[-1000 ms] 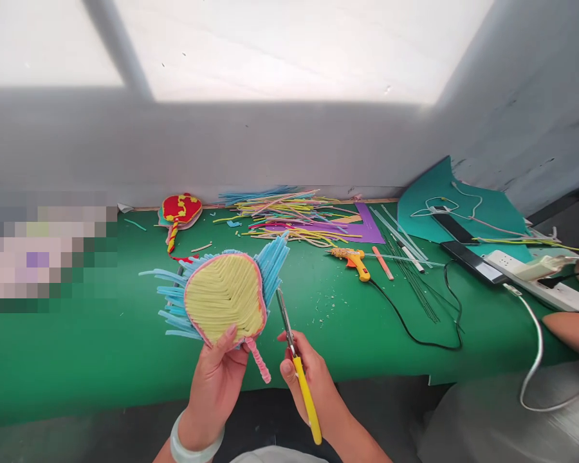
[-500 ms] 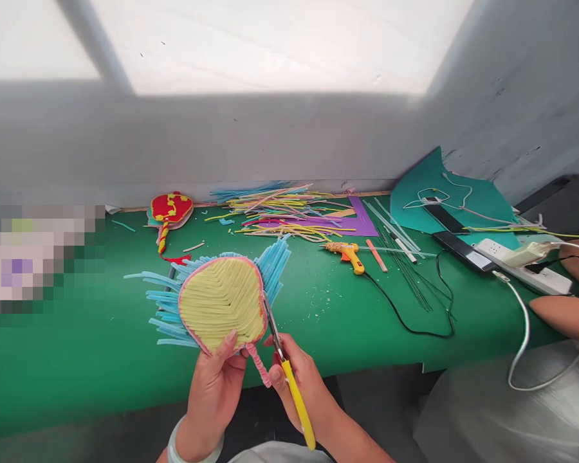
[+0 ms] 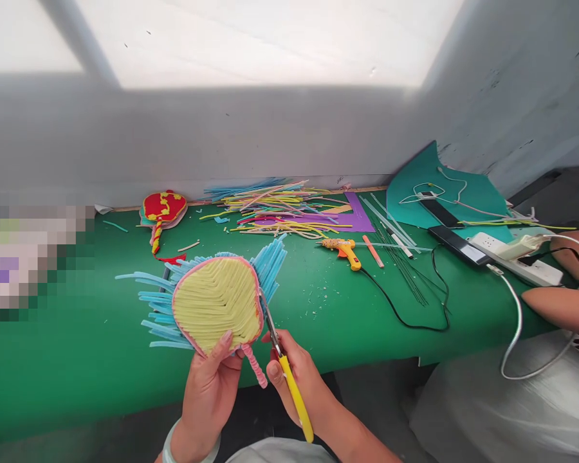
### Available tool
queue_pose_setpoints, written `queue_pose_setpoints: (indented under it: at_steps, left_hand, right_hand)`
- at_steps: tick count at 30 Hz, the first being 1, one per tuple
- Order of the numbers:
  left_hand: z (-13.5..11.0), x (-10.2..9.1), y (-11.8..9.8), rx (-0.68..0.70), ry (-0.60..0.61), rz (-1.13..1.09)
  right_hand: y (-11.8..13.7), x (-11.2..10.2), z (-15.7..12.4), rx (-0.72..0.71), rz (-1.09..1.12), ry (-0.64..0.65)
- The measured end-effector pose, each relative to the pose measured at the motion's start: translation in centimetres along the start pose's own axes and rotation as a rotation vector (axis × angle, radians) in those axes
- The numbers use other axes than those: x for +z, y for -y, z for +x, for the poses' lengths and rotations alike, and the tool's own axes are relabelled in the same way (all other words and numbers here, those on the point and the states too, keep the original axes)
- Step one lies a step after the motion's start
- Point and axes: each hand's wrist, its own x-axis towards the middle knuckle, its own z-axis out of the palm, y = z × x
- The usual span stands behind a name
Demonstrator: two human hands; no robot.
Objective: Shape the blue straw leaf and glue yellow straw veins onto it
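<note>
Above the worktop's (image 3: 91, 373) front edge, the left hand (image 3: 210, 392) pinches a yellow fan (image 3: 217, 299) (blue-fringed) while the right hand (image 3: 306, 379), curled, grips scissors (image 3: 289, 382) along its rim.

pink-edged yellow chevron fan (image 3: 217, 299), blue strips (image 3: 270, 262), yellow-handled scissors (image 3: 296, 400)

Along the tabletop's (image 3: 77, 366) back edge, left of centre, lies a red-and-yellow fan (image 3: 163, 207) with a twisted handle; to its right, multicoloured pipe cleaners (image 3: 270, 200) partly cover a purple sheet (image 3: 363, 215). A yellow glue gun (image 3: 350, 249) lies farther forward. Toward the right end are a teal sheet (image 3: 408, 206) and white power strip (image 3: 546, 274).
</note>
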Motion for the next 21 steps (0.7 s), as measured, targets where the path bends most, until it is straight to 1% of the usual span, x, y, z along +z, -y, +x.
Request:
queue_pose_setpoints:
  at_steps: [5, 8, 15, 21]
  left_hand:
    - [-0.04, 0.08, 0.21, -0.013, -0.024, 0.006]
    - [0.02, -0.16, 0.38, -0.011, -0.014, 0.019]
    - [-0.14, -0.58, 0.67, -0.018, 0.007, 0.021]
    - [-0.10, -0.38, 0.71, -0.011, -0.002, -0.006]
  right_hand:
    - [-0.01, 0.02, -0.01, -0.018, 0.007, 0.009]
    - [-0.02, 0.15, -0.02, -0.031, 0.004, -0.003]
    - [0.26, 0.47, 0.01, 0.001, 0.110, 0.019]
    - [-0.01, 0.45, -0.11, -0.014, 0.039, 0.001]
